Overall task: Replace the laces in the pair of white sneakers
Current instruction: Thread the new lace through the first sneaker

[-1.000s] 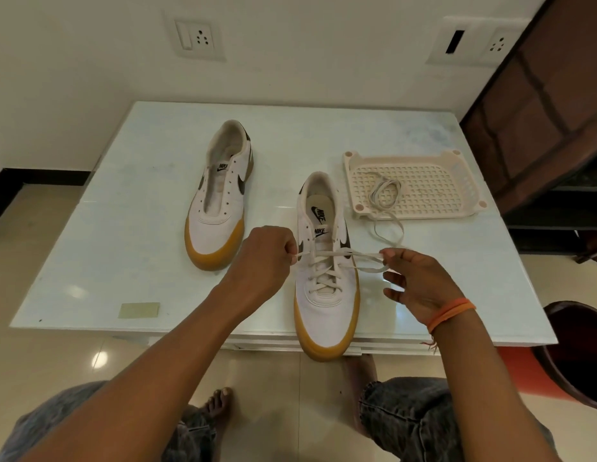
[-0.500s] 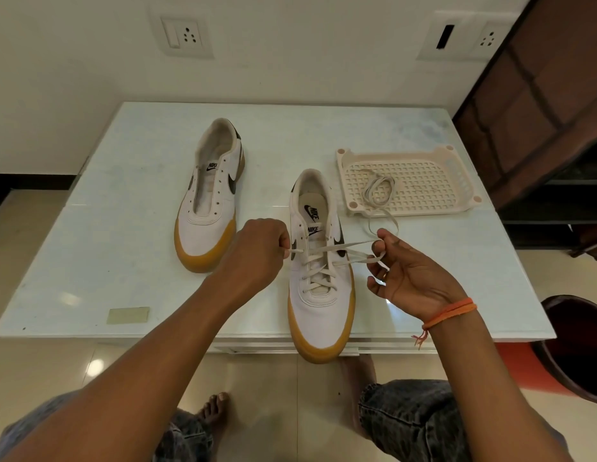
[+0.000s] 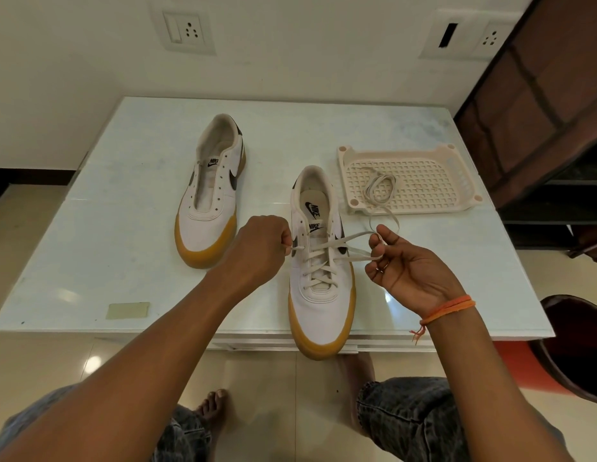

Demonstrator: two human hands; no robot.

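Two white sneakers with gum soles stand on the pale table (image 3: 124, 248). The near sneaker (image 3: 320, 308) carries a white lace (image 3: 318, 266) crossed through its lower eyelets, and its toe overhangs the front edge. My left hand (image 3: 257, 251) pinches one lace end at the shoe's left side. To the shoe's right, palm up, my right hand (image 3: 400, 265) holds the two other strands between thumb and fingers. The far-left sneaker (image 3: 212, 191) has no lace.
A cream perforated tray (image 3: 433, 181) sits at the back right with a coiled lace (image 3: 378, 190) in it, one end trailing onto the table. A dark wooden cabinet stands to the right, a dark round bin (image 3: 577, 348) below it. My knees are under the table edge.
My right hand has turned palm up and drawn the lace strands nearer the shoe. My left hand has kept its pinch at the shoe's left side.
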